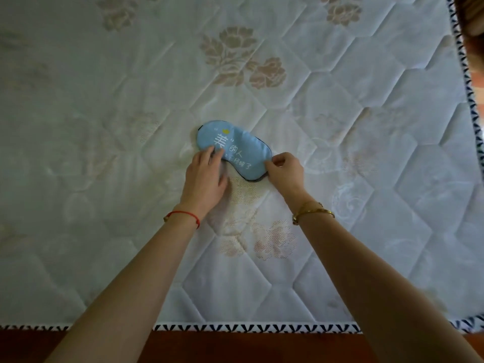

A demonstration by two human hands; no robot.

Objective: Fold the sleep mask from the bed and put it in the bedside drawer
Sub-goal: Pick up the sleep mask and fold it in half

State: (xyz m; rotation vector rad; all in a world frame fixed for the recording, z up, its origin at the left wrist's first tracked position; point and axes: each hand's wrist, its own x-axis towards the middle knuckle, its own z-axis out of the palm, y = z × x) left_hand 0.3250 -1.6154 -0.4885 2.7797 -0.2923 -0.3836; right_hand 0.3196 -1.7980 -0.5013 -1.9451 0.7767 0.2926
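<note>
The light-blue sleep mask (234,150) carries white Chinese print. A large character in quotation marks reads "美", with a small yellow dot above it. Beside it stand the smaller characters "的人". A lower line appears to read "已经睡了", its start partly covered by fingers (209,153).

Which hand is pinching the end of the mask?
The right hand, with the gold bracelet; it pinches the sleep mask. The left hand lies flat.

Quilted white mattress (340,127) with faded floral print, edged by black-and-white patterned trim (262,328). Light-blue sleep mask (235,150) laid flat, unfolded, near mattress centre.
</note>
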